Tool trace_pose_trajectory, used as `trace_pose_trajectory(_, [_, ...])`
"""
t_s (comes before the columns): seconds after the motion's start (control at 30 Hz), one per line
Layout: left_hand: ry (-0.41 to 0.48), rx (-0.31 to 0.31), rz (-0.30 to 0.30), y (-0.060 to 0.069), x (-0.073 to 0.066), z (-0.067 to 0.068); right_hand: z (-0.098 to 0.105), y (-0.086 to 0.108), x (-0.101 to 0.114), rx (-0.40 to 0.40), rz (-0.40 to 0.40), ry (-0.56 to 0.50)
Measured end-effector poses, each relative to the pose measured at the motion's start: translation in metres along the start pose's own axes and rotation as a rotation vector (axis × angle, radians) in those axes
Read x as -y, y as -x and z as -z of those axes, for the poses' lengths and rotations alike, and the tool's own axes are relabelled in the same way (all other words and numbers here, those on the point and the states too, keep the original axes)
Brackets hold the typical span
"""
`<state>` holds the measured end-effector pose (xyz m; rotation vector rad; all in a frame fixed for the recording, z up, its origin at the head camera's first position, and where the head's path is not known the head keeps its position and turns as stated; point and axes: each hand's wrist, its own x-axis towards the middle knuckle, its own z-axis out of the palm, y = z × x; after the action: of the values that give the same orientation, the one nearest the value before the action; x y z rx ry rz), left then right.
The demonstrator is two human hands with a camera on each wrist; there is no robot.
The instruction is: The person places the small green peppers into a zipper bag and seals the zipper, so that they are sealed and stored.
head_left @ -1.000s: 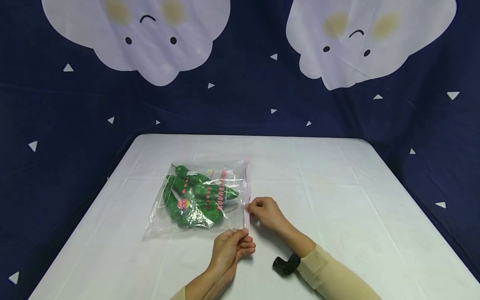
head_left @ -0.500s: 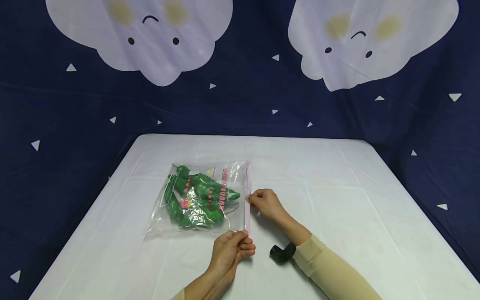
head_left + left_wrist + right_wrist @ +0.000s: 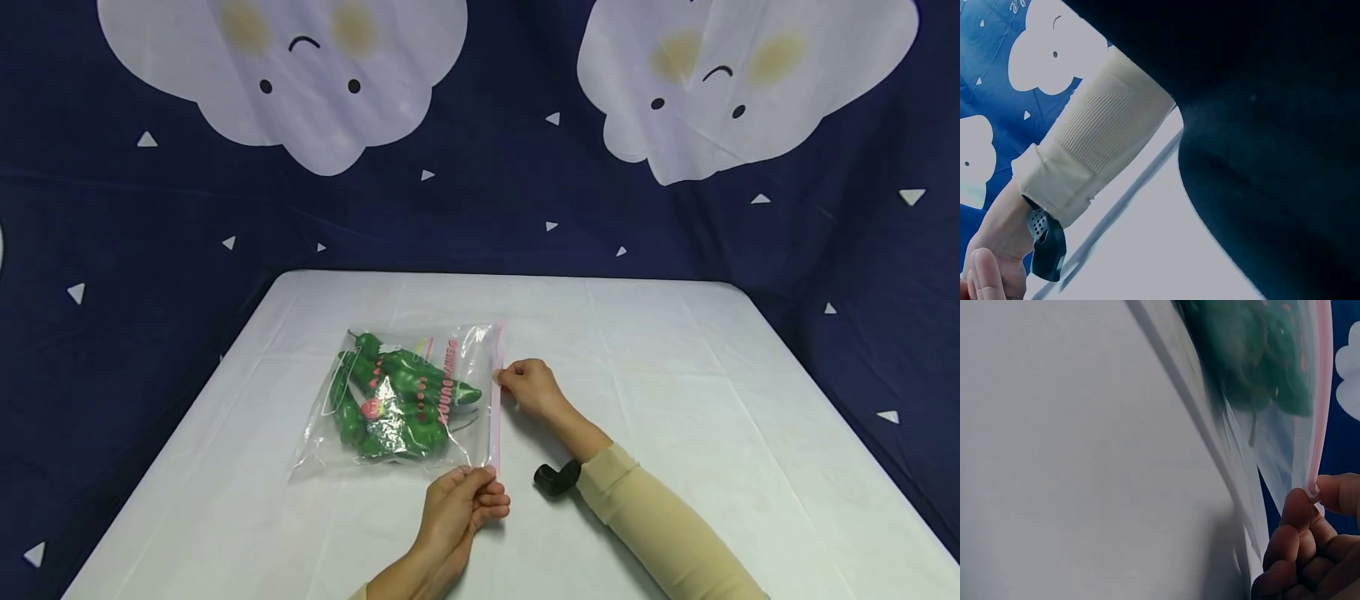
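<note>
A clear zipper bag (image 3: 468,433) with red print lies flat on the white table, several green peppers (image 3: 420,367) inside it. Its pink zip strip (image 3: 497,433) runs along the right side. At the near end of that strip, my left hand (image 3: 453,512) pinches the bag's corner between thumb and forefinger, other fingers loosely extended. Farther up, thumb and fingers of my right hand (image 3: 534,387) pinch the strip. The right wrist view shows this pinch close, with the pink zip (image 3: 1322,394) running from the fingertips (image 3: 1297,509). Behind the right hand, part of the strip is hidden.
A black wrist device (image 3: 557,480) hangs at my right cuff, low over the white table (image 3: 675,375). Dark blue cloth (image 3: 487,217) with cloud shapes rises behind the table. In the left wrist view, a large dark shape (image 3: 1272,125) covers much of the right side.
My right hand has slid away from me along the zip strip, from its lower part to above its middle. The left hand keeps its pinch on the near corner.
</note>
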<state>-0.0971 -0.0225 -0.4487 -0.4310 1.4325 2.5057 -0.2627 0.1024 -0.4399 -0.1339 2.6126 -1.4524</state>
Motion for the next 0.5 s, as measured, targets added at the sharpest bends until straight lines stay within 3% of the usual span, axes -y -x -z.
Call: trace_pose_trajectory(0.5, [0.001, 0.013, -0.003, 0.004, -0.001, 0.003, 0.009, -0.046, 0.004, -0.015, -0.049, 0.041])
